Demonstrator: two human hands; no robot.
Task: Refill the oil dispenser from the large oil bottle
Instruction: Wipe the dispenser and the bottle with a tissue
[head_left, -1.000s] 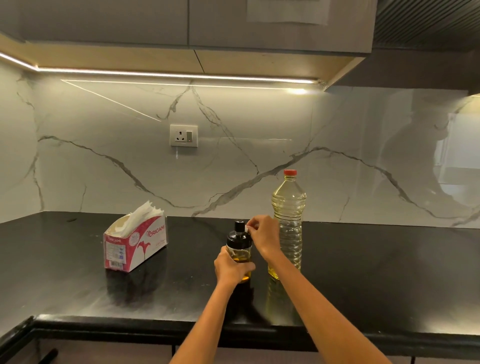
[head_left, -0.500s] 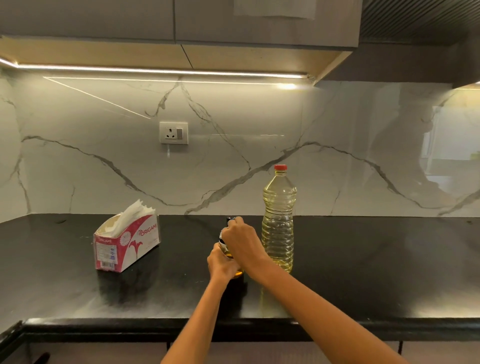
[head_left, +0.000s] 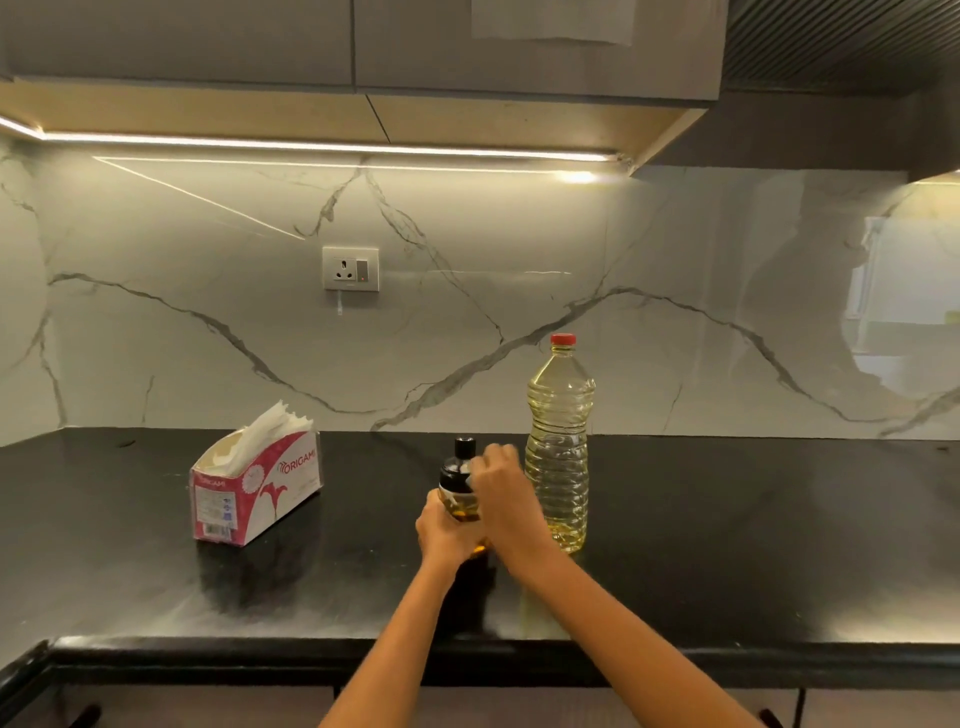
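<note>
Black counter (head_left: 727, 545), both hands (head_left: 447, 530) gripping oil dispenser (head_left: 460, 480)

Two bare forearms, no sleeves in view, left hand (head_left: 441, 535), right hand (head_left: 501, 499)

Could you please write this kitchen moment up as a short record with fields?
surface: black countertop
oil dispenser: upright, black top on, a little amber oil inside
left hand: grips the dispenser's lower body
right hand: curled at the dispenser's black top
large oil bottle: upright, red cap on, just right of the dispenser, untouched
tissue box: pink and white, left of the dispenser, tissues sticking out
wall: power socket on marble backsplash
stage: pouring not yet begun
</note>
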